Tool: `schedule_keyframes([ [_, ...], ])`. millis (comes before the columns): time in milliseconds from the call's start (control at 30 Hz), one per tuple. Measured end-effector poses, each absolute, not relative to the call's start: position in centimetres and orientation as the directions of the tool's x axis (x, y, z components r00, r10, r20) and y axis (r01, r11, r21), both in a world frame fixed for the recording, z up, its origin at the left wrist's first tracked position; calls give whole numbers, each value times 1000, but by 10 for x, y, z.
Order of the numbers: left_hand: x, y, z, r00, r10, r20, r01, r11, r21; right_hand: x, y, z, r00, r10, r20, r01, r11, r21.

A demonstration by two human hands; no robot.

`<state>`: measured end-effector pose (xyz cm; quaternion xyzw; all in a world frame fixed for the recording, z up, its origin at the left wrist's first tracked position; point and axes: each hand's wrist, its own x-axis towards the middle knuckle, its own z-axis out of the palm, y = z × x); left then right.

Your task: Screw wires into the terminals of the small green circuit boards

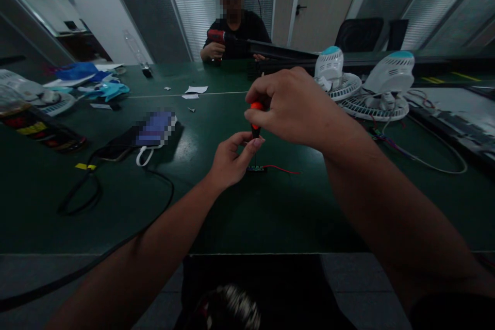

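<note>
An orange and black screwdriver (pixel 256 108) stands upright above a small green circuit board (pixel 256 168). Its handle is gripped from above by the curled fingers of my right hand (pixel 286 100). Lower down, my left hand (pixel 234 159) pinches the black neck of the screwdriver between thumb and fingers. The thin shaft runs down to the board, and whether its tip sits in a screw is too small to tell. From the board's right end a red wire (pixel 282 169) trails across the green table (pixel 278 216).
Two white fans (pixel 381 85) lie at the right, near a cable. A phone (pixel 154 129), a black cord (pixel 170 191) and a bottle (pixel 42 126) are on the left. Paper scraps (pixel 196 89) lie farther back. Across the table a person (pixel 235 31) holds a red power drill (pixel 216 36).
</note>
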<state>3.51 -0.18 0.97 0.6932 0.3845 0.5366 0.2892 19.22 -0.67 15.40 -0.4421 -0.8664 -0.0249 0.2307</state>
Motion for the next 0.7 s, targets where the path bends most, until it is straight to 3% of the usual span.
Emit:
schedule_keyframes([
  [700, 37, -1, 11, 33, 872, 488, 259, -479, 839, 191, -8, 156, -418, 800, 431, 836, 524, -161],
])
